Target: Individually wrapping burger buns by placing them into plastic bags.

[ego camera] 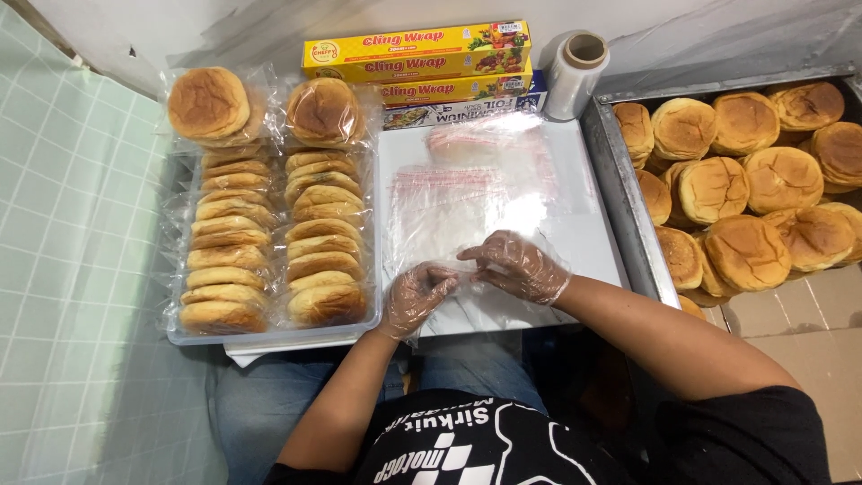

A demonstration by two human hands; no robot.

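1. Filling the clear tray [269, 338] at the surface's left edge, wrapped buns [235, 238] stand in two rows.
2. Left hand [417, 296], gloved, pinches a clear plastic bag [453, 211] near the white board's [588, 229] front edge.
3. Right hand [519, 267], gloved, fingers curled, grips the same bag.
4. Bare buns [745, 193] pile in the metal tray [620, 193] at right.

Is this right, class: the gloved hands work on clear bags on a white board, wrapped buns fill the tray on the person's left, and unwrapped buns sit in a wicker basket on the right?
Not quite. The head view shows the unwrapped buns in a metal tray, not a wicker basket. The rest holds: left hand and right hand on clear bags, wrapped buns left.
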